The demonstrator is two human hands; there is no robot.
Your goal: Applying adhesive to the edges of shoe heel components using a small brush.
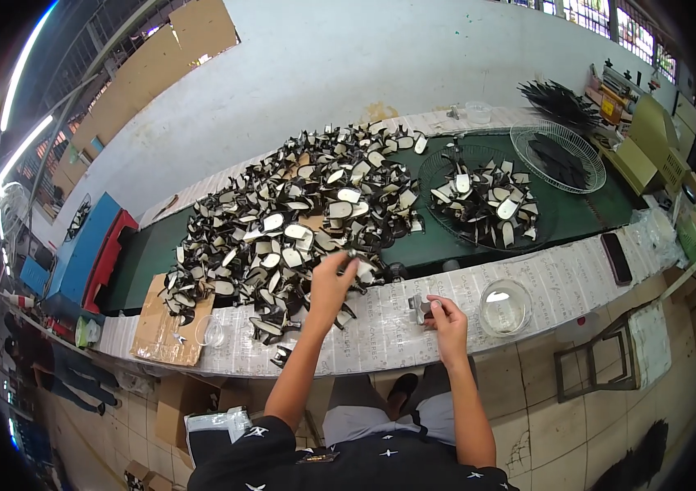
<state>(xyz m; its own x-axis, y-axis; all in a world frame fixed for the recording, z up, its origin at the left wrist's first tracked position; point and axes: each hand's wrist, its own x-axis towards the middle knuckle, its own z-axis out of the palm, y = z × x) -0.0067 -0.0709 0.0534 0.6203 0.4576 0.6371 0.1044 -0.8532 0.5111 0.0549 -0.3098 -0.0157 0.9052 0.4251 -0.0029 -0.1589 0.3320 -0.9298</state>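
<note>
A large heap of small black curved pieces with cream oval faces [297, 233] is spread over the green belt and the near ledge. My left hand [331, 285] is at the heap's near right edge, thumb and fingers closed together. What they pinch, if anything, is too small to make out. Over the pale ledge, my right hand [450, 326] grips a small dark piece with a light face [420, 308] between thumb and fingers. To its right stands a round clear dish [505, 308].
A wire basket [538, 231] of similar pieces stands right of the heap. Behind it, another wire basket [598, 182] holds flat black strips. A phone [616, 259] lies on the ledge's right. Cardboard [145, 331] and a small clear cup [211, 333] are at the left.
</note>
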